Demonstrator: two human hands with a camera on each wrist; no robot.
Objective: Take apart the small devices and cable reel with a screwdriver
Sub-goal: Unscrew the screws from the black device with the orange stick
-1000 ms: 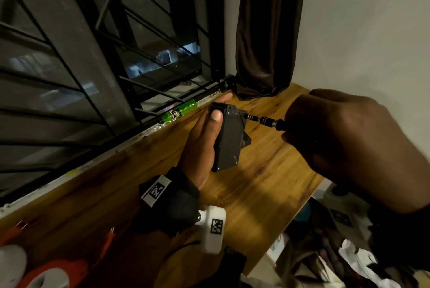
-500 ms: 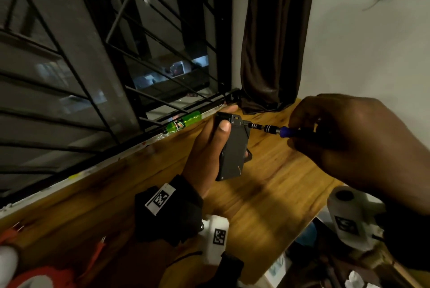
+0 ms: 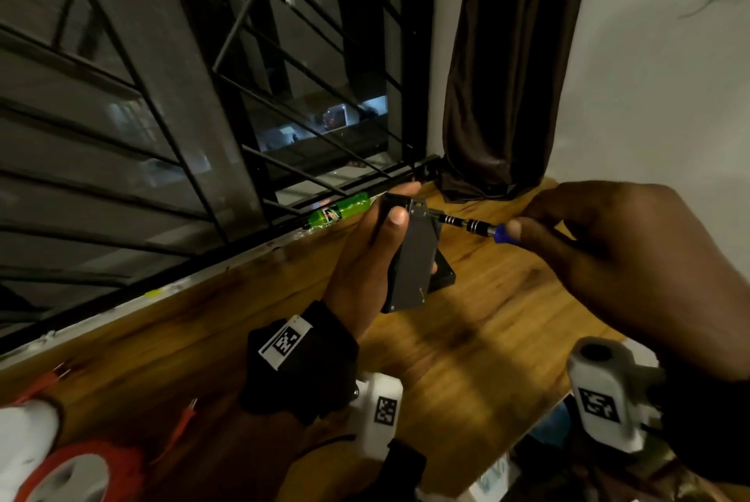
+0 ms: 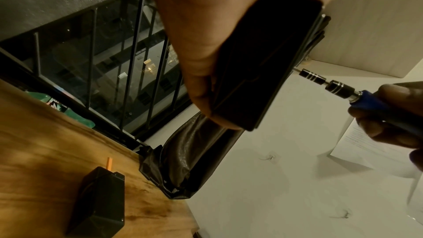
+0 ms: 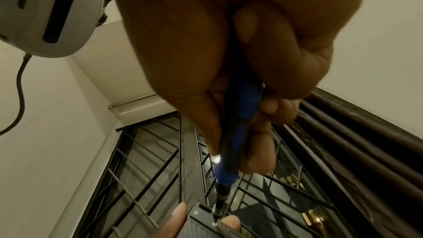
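Over the wood table (image 3: 479, 343), my left hand (image 3: 365, 258) grips the black box (image 3: 412, 258) and my right hand (image 3: 633, 258) pinches the screwdriver (image 3: 470, 224), whose tip could slip if it tilts.

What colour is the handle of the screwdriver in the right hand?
Blue with black, on the screwdriver the right hand grips; clearest in the right wrist view.

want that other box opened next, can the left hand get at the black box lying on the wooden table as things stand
Probably not yet. The left hand grips the flat dark grey device while the blue-handled screwdriver works on it. The black box lies in the open on the wooden table, so freeing the grip should suffice.
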